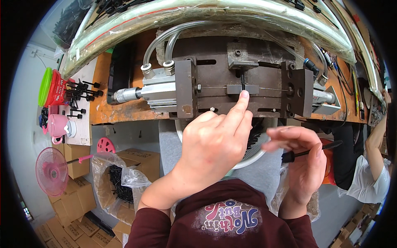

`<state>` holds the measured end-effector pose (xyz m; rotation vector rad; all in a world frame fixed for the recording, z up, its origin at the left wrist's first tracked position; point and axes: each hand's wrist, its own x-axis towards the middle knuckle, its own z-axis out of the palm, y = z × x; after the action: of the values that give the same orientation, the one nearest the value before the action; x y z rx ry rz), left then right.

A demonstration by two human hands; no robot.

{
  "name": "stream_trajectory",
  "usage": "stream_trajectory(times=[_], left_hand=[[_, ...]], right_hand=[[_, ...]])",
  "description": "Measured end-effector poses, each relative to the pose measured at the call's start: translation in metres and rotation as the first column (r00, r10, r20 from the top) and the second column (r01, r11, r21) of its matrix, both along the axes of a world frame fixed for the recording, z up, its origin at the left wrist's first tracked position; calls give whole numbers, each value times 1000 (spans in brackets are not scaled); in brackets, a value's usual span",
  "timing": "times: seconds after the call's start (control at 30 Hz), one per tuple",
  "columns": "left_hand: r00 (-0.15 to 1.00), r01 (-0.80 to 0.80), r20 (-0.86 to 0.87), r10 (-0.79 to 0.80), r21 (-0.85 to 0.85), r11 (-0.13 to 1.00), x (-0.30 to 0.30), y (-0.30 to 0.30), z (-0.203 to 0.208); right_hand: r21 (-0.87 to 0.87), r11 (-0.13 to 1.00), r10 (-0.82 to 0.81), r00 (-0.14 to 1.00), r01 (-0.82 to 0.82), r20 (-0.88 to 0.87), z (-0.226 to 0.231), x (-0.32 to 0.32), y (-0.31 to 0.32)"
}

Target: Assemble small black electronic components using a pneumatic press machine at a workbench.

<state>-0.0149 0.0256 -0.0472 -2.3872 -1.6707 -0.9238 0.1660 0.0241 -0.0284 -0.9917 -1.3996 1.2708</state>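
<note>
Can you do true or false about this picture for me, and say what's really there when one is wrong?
1. The left hand has its index fingertip at the small grey metal block. True.
2. The right hand holds a pink cup. False: the right hand holds a black brush.
3. The round pink fan is on the left side of the picture. True.
4. The two thick clear hoses lie loose on the floor. False: they plug into fittings on the silver cylinder.
5. Another person in a white top is at the right edge. True.
6. The person's sweatshirt is bright yellow. False: it is dark maroon.
</note>
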Motion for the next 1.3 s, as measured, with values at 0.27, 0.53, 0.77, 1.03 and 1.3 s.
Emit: stream_trajectory(times=[0.27, 0.53, 0.77, 1.03, 1.3], left_hand=[[908, 264, 321, -268, 56, 963, 0, -13, 9], [889, 240, 404, -216, -8, 971, -7, -27, 24], [987, 73, 145, -69, -19, 997, -5, -8, 0], [996, 58, 69, -54, -54, 997, -2, 1, 10], [998, 44, 54, -40, -69, 997, -2, 0, 9]], right_hand=[[-151, 988, 38, 998, -30, 49, -2, 9, 3], [-229, 953, 171, 976, -198, -132, 5, -9, 15], [481, 875, -209, 940, 57, 269, 40, -13, 59], [686, 680, -494, 530, -257, 689, 99, -35, 216], [432, 734, -356, 245, -524, 902, 94, -68, 285]])
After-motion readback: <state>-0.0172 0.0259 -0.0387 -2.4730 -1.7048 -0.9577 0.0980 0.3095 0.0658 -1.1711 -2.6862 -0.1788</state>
